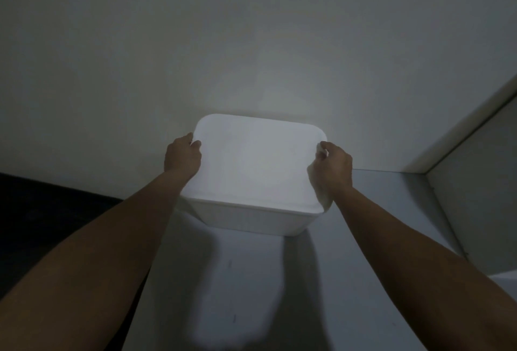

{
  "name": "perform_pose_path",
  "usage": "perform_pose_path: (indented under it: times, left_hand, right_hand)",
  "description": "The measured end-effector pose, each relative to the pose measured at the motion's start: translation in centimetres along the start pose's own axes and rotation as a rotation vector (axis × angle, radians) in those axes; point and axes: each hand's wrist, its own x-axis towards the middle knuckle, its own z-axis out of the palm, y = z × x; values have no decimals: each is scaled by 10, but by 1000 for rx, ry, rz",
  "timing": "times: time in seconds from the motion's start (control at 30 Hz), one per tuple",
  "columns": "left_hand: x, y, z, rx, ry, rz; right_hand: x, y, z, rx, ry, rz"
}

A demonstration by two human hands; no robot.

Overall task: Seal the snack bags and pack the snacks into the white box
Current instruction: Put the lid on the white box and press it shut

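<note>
We see a white box (251,171) held between the two hands, its smooth matte lid (257,160) shut on top. The lid is a rectangle with rounded corners and a thin lip that overhangs the body; the body below tapers inward toward its base and looks like plain, unmarked plastic. Its longer sides run from one hand to the other, and the lid faces up toward us, tipped slightly our way. The base sits at, or just above, a smooth pale grey surface (251,280) that stretches from the box back toward us between the forearms; we cannot tell whether it touches.

The left hand (181,156) grips the lid's left edge near the far corner, thumb on top and fingers curled around the rim. The right hand (333,167) clasps the right edge the same way, thumb tip pressed on the lid, fingers wrapped down the side. Both forearms are bare and reach forward nearly straight, converging on the box.

Beyond the hands rises a plain off-white wall (251,43). To the right of the right hand a pale panel (475,177) meets the surface at an angle. Left of the left forearm lies a dark area (42,210), too dim to make out.
</note>
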Motion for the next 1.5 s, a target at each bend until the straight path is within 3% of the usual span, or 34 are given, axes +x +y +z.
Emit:
perform_pose_path:
  times: [0.13, 0.2, 0.3, 0.47, 0.77, 0.9, 1.07, 1.17, 1.27, 1.4, 1.5]
  left_hand:
    - [-12, 4, 5, 237, -14, 134]
    - [-17, 13, 8, 314, 28, 256]
    - [-28, 27, 15, 414, -32, 381]
    - [-44, 16, 37, 586, -164, 407]
    - [-46, 17, 37, 605, -158, 399]
    - [-59, 21, 38, 577, 10, 417]
    - [-68, 24, 46, 617, -91, 336]
    - [-74, 22, 49, 592, -37, 337]
    - [-78, 27, 50, 538, 34, 296]
    - [-71, 25, 43, 502, -75, 333]
    - [-60, 7, 24, 465, -193, 448]
  right_hand:
    - [0, -2, 0, -243, -124, -75]
    - [0, -6, 4, -392, -119, -131]
    - [-5, -20, 8, -418, -81, -248]
    - [-28, -14, 21, -577, -274, -299]
    - [-33, -16, 21, -616, -358, -239]
    - [-50, -26, 27, -672, -377, -226]
    - [-63, -21, 29, -649, -293, -267]
    - [-63, -21, 30, -671, -195, -359]
    - [-53, -22, 28, -658, -210, -407]
    - [-49, -19, 27, -651, -279, -393]
    - [-44, -18, 23, -657, -451, -341]
